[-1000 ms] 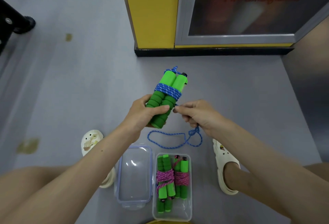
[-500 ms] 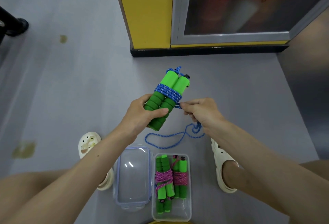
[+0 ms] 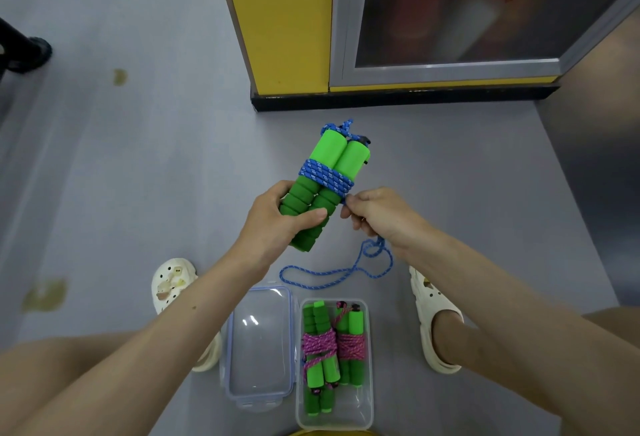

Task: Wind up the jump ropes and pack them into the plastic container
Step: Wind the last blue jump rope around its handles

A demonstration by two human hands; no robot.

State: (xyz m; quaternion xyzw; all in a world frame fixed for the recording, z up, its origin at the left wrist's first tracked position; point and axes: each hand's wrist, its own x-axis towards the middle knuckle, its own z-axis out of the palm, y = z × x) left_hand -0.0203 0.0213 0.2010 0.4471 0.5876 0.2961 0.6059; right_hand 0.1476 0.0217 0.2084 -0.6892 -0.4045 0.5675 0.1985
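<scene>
Centrally, the left hand (image 3: 277, 224) curls around the lower, ribbed ends of two green foam handles (image 3: 323, 158). Its thumb lies across the front and its fingers wrap behind, holding the pair side by side in the air, tilted up and away to the right. Just beside it, the right hand (image 3: 381, 217) pinches the blue cord (image 3: 327, 177) between thumb and fingertips. The pinch sits at the lower edge of a tight band of blue turns wrapped around the middle of the handles. A small tuft of the same cord shows at the handles' top ends. From under the right hand the loose cord drops and lies in a long loop on the grey floor (image 3: 138, 176).

Nearer the person, a clear plastic container (image 3: 334, 416) sits open on the floor between two feet in cream clogs (image 3: 433, 304). Inside it lie two wound jump ropes (image 3: 332, 345), each a pair of green handles bound with pink cord, side by side. The clear lid (image 3: 259, 349) lies flat just to the container's left. Beyond the hands stands a yellow cabinet (image 3: 280, 20) with a glass door bearing red lettering.
</scene>
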